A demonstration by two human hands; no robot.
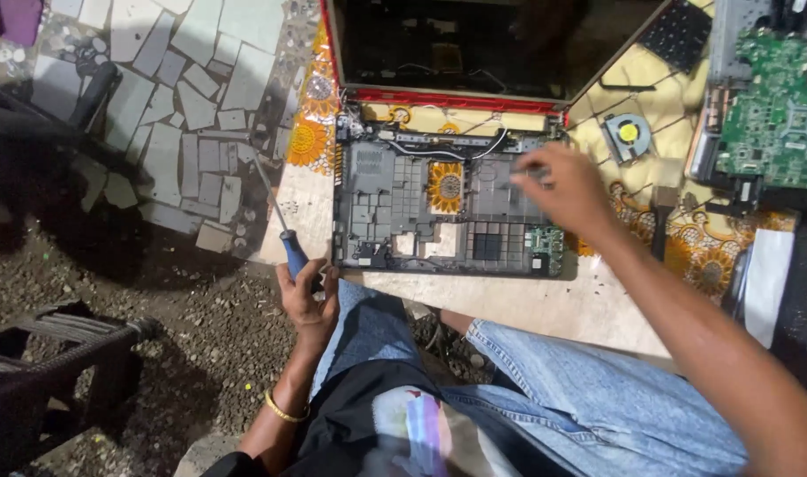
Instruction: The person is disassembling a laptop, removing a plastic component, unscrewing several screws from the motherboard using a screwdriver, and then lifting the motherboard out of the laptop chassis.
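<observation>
We grip a blue-handled metal screwdriver (284,234) in our left hand (305,296) at the table (527,305) edge | right hand (567,190), fingers pinched, rests on the gutted grey plastic laptop base (448,212) | green circuit board (774,110) lies well apart.

Person seen from above, seated. Both forearms are bare, with no sleeves reaching the wrists. The left hand (305,296) belongs to an arm with a thin gold-coloured bangle (284,412) around its wrist; the right hand (567,190) carries no ornament. Legs are clad in light blue denim jeans (589,389). A black garment (368,415) with a pale multicoloured print covers the torso.
</observation>
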